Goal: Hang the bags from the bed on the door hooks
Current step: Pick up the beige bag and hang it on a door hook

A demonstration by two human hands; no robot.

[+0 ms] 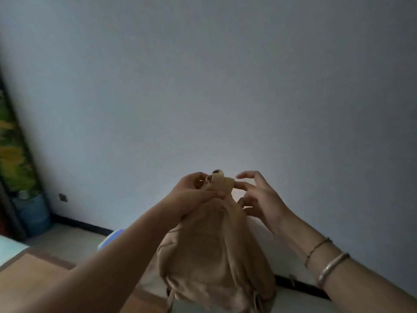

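In the head view, the left hand [194, 195] is closed around the gathered top of a tan bag [214, 256], pinching the fabric just under its short loop [220, 181], so the body of the bag hangs straight down below this hand and its weight is carried there. I think the bag is held this way to keep the loop standing up and free — the loop rises just above the left hand's knuckles. The right hand [259, 199] is beside it, on the other side of the loop, with the fingers [246, 185] spread and loosely curled; one fingertip touches the side of the loop, but this hand holds nothing. It seems ready to open or guide the loop, which is the part that must go over a hook. On the right wrist there is a silver bangle [332, 266] and a thin bracelet [317, 248]. Behind both hands is only a plain pale wall [203, 86]; no door and no hook can be seen here, so I cannot tell how near the hanging place is. Down and to the left of the left hand, well apart, stands a blue water bottle [33, 213] on the floor [67, 238].
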